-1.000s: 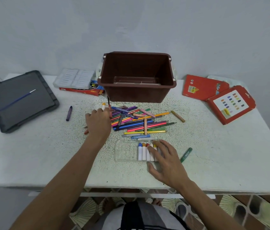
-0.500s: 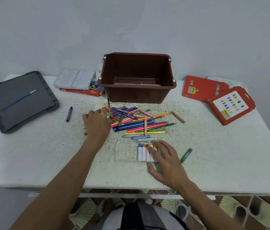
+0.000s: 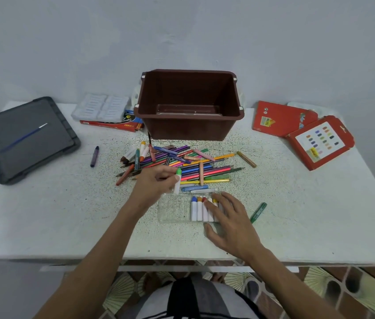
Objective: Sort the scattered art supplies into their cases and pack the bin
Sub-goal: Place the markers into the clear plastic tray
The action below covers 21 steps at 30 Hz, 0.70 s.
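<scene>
Green-tipped crayon (image 3: 177, 184) is pinched by left hand (image 3: 156, 184) fingers at frame centre, at upper edge of clear case (image 3: 173, 212) pressed by flat-fingered right hand (image 3: 231, 223); casing step, slotting beside crayon row (image 3: 201, 211) needed next

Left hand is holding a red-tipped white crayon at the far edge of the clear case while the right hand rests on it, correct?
No: the tip is green, not red. In the head view the left hand holds a green-tipped white crayon at the far edge of the clear case while the right hand rests on it.
</scene>
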Tool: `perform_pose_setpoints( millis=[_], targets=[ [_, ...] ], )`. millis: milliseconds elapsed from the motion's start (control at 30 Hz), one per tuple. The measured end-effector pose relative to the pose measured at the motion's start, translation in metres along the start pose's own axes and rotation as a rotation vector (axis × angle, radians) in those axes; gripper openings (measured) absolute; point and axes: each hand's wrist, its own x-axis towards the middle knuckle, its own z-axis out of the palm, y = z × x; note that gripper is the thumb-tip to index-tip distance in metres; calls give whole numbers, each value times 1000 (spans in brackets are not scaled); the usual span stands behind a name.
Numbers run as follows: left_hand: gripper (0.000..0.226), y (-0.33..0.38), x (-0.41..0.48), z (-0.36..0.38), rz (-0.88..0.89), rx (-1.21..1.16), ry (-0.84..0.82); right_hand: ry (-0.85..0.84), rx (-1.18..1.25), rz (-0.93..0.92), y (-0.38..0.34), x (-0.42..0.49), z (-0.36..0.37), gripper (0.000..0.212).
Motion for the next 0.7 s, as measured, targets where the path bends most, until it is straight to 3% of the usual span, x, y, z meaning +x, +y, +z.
perform_pose_setpoints(
  millis=[200,567,700],
  targets=[
    [28,-13,-9,14,-49,96,-168,-1,-5,2,-1,0,-2,54],
    [23,-25,-17,24,-55,213,-191,-15,-5,8,0,-1,-1,56],
    [26,-28,-19,23,21,334,-171,-9,-3,5,-1,0,-1,55]
  ],
)
